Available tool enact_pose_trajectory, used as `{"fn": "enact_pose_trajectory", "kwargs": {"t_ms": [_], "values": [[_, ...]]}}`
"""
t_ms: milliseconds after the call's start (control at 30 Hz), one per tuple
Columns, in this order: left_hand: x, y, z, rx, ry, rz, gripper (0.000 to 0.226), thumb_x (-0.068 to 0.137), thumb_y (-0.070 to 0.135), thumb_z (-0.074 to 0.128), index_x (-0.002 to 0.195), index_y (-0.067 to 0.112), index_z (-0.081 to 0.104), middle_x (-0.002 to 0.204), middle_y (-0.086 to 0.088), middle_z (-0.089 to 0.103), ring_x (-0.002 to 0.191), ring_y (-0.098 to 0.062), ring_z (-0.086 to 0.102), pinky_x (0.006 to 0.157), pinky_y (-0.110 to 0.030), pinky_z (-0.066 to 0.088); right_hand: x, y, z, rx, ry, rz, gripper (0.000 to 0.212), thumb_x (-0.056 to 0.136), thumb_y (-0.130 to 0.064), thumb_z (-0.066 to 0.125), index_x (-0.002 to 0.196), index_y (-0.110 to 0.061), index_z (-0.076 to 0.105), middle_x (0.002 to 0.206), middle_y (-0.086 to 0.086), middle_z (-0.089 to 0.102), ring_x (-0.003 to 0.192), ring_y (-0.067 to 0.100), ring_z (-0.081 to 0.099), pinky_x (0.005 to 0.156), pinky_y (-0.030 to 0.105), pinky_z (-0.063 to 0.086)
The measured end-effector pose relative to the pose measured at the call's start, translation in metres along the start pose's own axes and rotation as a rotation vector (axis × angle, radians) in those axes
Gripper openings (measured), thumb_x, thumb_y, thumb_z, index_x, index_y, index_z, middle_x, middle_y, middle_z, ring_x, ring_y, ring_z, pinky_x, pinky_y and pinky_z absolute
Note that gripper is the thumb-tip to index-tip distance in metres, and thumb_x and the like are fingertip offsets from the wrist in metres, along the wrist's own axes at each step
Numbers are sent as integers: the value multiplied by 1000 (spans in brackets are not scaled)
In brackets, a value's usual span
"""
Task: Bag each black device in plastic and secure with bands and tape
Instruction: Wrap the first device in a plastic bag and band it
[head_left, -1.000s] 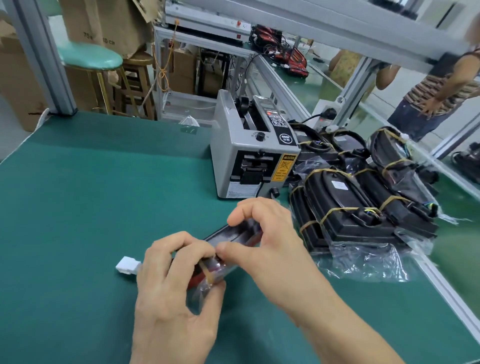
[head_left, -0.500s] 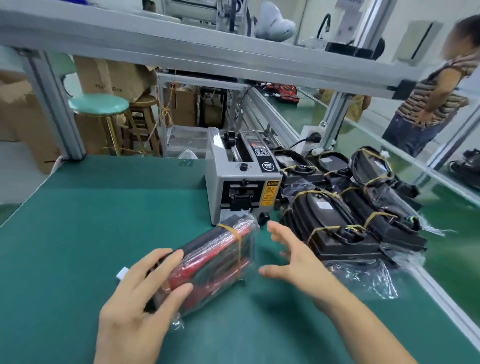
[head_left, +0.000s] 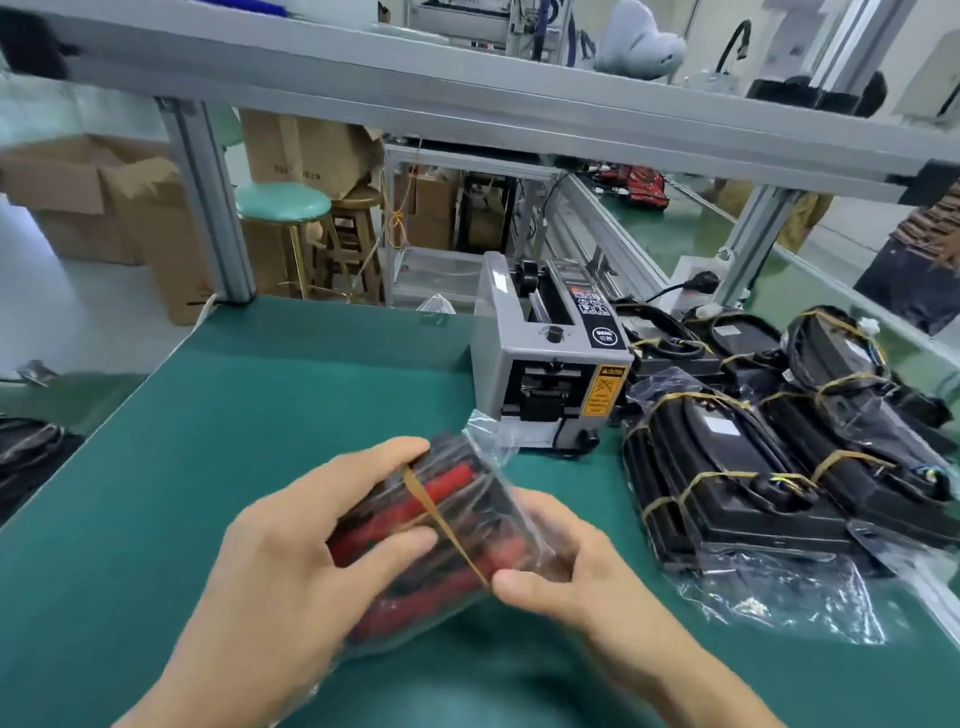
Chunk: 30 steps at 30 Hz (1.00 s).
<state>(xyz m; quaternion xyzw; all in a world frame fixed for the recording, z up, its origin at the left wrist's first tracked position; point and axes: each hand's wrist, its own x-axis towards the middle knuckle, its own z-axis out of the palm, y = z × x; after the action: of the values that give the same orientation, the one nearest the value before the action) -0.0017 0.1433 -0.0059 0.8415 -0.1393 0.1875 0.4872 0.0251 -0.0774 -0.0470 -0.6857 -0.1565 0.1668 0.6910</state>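
Note:
A black and red device (head_left: 447, 514) in a clear plastic bag is lifted above the green table (head_left: 249, 415). A tan rubber band (head_left: 441, 519) runs across it. My left hand (head_left: 291, 566) grips the device from the left and top. My right hand (head_left: 566, 566) holds its right side, thumb on the band's lower end. A grey tape dispenser (head_left: 550, 358) stands just beyond. To the right lies a pile of bagged, banded black devices (head_left: 769, 467).
An aluminium frame post (head_left: 208, 202) rises at the table's far left corner. Stools (head_left: 285, 208) and cardboard boxes (head_left: 104, 202) sit behind. A person (head_left: 924, 249) stands at the far right. More dark items (head_left: 31, 457) lie at the left edge.
The bagged device has come up off the table and closer to me. My right hand, open half a second ago, now grips its right side. The camera has tilted up.

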Motion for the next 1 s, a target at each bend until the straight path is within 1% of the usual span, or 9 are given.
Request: {"fn": "enact_pose_trajectory", "kwargs": {"t_ms": [67, 233, 400, 500, 633, 733, 800, 900, 1000], "values": [[1, -2, -4, 209, -32, 65, 49, 70, 51, 60, 118, 41, 62, 108, 28, 66, 93, 5, 62, 84, -19, 46, -2, -11, -9, -103, 8, -38, 65, 71, -22, 76, 133, -27, 55, 138, -7, 56, 133, 11, 46, 111, 34, 34], [-2, -6, 9, 535, -123, 187, 46, 72, 45, 48, 108, 29, 72, 97, 13, 70, 86, -5, 50, 70, -21, 37, 12, -23, -17, -186, 20, 31, 45, 77, -51, 61, 120, -36, 62, 119, -16, 67, 117, 0, 57, 98, 17, 44], [3, -5, 12, 544, -182, 185, 46, 71, 45, 47, 108, 31, 72, 98, 15, 68, 83, -7, 49, 63, -21, 47, 26, -16, -16, -127, -23, 108, 27, 83, -30, 63, 107, -21, 71, 107, -6, 72, 102, 5, 63, 95, 19, 44], [5, -10, 11, 512, -201, 186, 44, 71, 49, 49, 111, 42, 65, 101, 25, 63, 74, -4, 52, 56, -30, 53, 27, -18, -18, -65, -56, 67, 7, 81, -22, 65, 84, -21, 71, 85, -8, 69, 84, 6, 61, 84, 16, 46], [10, -18, 13, 459, -148, 70, 55, 69, 58, 48, 123, 52, 49, 114, 30, 55, 76, -13, 66, 62, -43, 55, 7, -21, -15, -241, 139, -258, 14, 80, -21, 71, 71, -27, 64, 72, -11, 61, 74, 5, 56, 77, 15, 40], [17, -24, 18, 447, -140, 55, 58, 67, 59, 49, 124, 52, 46, 116, 29, 53, 74, -16, 67, 62, -42, 56, -5, -16, -9, -426, 42, -343, 10, 84, -33, 69, 76, -27, 70, 77, -12, 64, 79, 9, 58, 81, 20, 41], [20, -26, 21, 470, -141, 58, 57, 67, 59, 49, 124, 51, 48, 115, 28, 54, 74, -18, 68, 61, -43, 56, 8, -12, -11, -244, 230, -183, 10, 82, -33, 69, 76, -27, 74, 74, -14, 66, 71, 1, 57, 74, 14, 43], [19, -24, 22, 478, -132, 80, 54, 68, 56, 48, 121, 48, 52, 109, 26, 59, 73, -20, 68, 59, -44, 55, 46, -9, -23, -11, 766, -10, 15, 86, -19, 69, 73, -20, 75, 57, -10, 52, 54, 5, 41, 54, 12, 37], [15, -19, 23, 474, -121, 113, 50, 69, 53, 48, 118, 45, 54, 102, 17, 68, 68, -26, 68, 59, -46, 55, 77, -17, -33, 90, 969, 39, 17, 87, -17, 68, 73, -26, 73, 56, -12, 55, 52, 4, 41, 60, 16, 42]]}}
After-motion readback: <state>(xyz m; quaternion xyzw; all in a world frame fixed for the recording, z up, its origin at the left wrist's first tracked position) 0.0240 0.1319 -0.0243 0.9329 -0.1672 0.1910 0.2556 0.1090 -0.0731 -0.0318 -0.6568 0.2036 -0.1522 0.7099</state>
